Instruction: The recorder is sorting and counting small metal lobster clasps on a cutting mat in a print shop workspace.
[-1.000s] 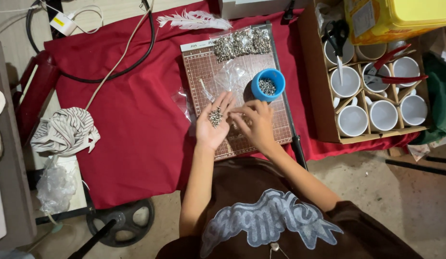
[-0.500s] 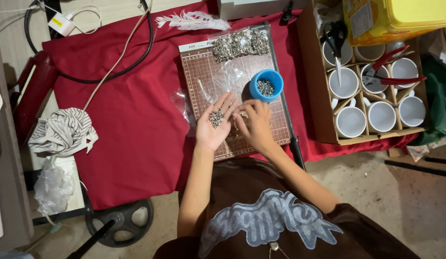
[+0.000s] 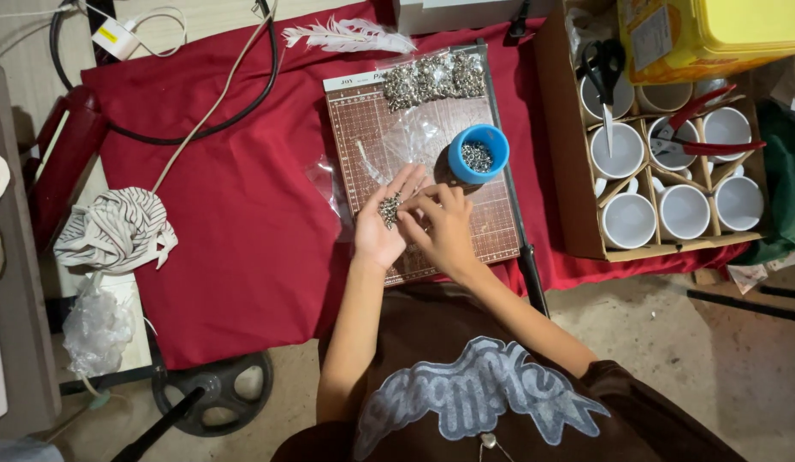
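Red cloth (image 3: 243,248) on floor, cutting mat (image 3: 491,214), feather (image 3: 346,36), cable (image 3: 200,128)

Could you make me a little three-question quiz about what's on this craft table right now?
1. True or false: the left hand lies palm up with small metal bits in it.
2. What colour is the cup near the hands?
3. The right hand is: A) cutting with scissors, B) picking at the bits, C) lifting a mug.

Key: 1 true; 2 blue; 3 B.
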